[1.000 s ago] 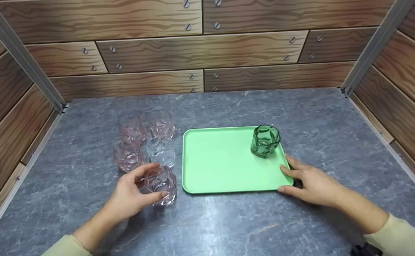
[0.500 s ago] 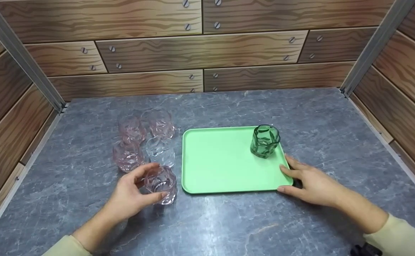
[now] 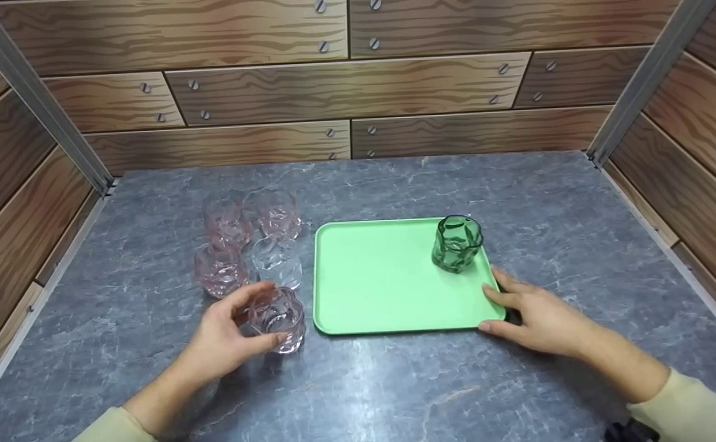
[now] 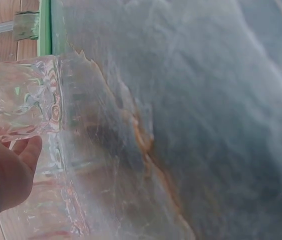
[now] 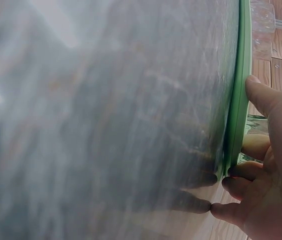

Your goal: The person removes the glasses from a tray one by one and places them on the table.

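Observation:
In the head view my left hand (image 3: 223, 334) holds a pale pink glass tumbler (image 3: 281, 322), thumb on its near side and fingers on its far side. The left wrist view shows this tumbler (image 4: 23, 100) standing on the table between the fingertips. My right hand (image 3: 539, 316) grips the near right corner of a light green tray (image 3: 382, 288), thumb at the front edge and a finger over the right rim. A dark green tumbler (image 3: 457, 244) stands upright on the tray at its far right corner.
Beyond my left hand stand a clear tumbler (image 3: 278, 264) and pink tumblers (image 3: 221, 270), grouped close together left of the tray. The grey marbled table (image 3: 395, 387) is bounded by wood-patterned walls (image 3: 346, 92). A small black object (image 3: 631, 431) lies by the right sleeve.

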The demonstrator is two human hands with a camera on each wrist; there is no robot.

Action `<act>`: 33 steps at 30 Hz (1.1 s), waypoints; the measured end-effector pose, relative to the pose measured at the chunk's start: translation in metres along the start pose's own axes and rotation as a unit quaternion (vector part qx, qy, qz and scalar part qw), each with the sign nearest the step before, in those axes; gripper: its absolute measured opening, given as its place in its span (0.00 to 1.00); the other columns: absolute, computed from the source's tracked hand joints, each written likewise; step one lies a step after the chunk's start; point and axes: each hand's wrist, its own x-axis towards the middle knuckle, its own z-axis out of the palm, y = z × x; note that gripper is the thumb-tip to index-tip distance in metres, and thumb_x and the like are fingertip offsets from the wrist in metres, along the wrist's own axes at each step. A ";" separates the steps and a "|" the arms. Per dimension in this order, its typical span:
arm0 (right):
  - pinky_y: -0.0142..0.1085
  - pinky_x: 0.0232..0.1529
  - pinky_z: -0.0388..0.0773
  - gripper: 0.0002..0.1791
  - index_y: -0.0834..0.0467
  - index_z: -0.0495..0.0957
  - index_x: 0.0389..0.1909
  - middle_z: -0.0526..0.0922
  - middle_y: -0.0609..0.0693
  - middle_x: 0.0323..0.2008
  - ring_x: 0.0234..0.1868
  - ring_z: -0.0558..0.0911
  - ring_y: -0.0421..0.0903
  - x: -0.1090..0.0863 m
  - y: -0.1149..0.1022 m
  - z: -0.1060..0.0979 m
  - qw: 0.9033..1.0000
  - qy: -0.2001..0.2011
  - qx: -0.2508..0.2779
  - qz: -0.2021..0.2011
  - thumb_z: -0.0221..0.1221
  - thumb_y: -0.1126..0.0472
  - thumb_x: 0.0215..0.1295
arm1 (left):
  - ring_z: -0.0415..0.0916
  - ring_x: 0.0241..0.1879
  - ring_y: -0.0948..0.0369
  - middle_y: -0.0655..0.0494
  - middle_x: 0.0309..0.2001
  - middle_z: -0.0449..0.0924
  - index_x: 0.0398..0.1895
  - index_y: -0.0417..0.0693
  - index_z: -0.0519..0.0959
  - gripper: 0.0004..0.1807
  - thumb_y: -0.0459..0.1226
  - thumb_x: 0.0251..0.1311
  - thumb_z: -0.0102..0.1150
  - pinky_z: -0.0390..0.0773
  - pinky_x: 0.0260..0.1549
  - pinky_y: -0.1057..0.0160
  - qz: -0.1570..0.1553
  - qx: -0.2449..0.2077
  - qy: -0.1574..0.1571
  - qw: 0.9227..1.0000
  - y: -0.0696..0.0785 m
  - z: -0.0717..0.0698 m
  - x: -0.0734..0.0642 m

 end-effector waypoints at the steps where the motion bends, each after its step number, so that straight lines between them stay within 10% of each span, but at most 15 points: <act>1: 0.66 0.72 0.63 0.47 0.65 0.71 0.73 0.58 0.68 0.79 0.75 0.65 0.71 0.000 0.000 0.000 1.000 0.000 -0.001 0.000 0.60 0.30 0.71 | 0.79 0.63 0.52 0.50 0.64 0.83 0.69 0.41 0.77 0.44 0.34 0.45 0.87 0.77 0.66 0.50 -0.001 0.001 -0.001 1.000 0.000 0.000 0.000; 13: 0.66 0.72 0.64 0.47 0.65 0.72 0.73 0.59 0.68 0.79 0.74 0.66 0.72 0.000 0.000 0.001 1.000 0.007 0.001 -0.007 0.61 0.31 0.71 | 0.75 0.68 0.51 0.46 0.69 0.78 0.73 0.40 0.73 0.50 0.37 0.44 0.88 0.72 0.70 0.51 0.003 0.009 -0.018 1.000 0.008 -0.012 -0.001; 20: 0.65 0.71 0.65 0.46 0.65 0.73 0.72 0.59 0.68 0.79 0.74 0.67 0.71 0.000 0.000 0.001 1.000 0.013 0.001 -0.014 0.63 0.32 0.71 | 0.77 0.66 0.52 0.51 0.65 0.81 0.71 0.39 0.75 0.46 0.36 0.47 0.87 0.72 0.70 0.52 0.059 0.026 0.000 0.998 0.030 -0.023 0.004; 33: 0.65 0.72 0.65 0.46 0.65 0.72 0.73 0.59 0.69 0.79 0.74 0.66 0.72 0.000 0.000 0.001 1.000 0.006 0.001 -0.007 0.61 0.31 0.71 | 0.73 0.69 0.59 0.58 0.69 0.77 0.75 0.46 0.72 0.48 0.46 0.52 0.85 0.68 0.73 0.55 0.127 0.075 -0.042 0.988 0.098 -0.013 0.058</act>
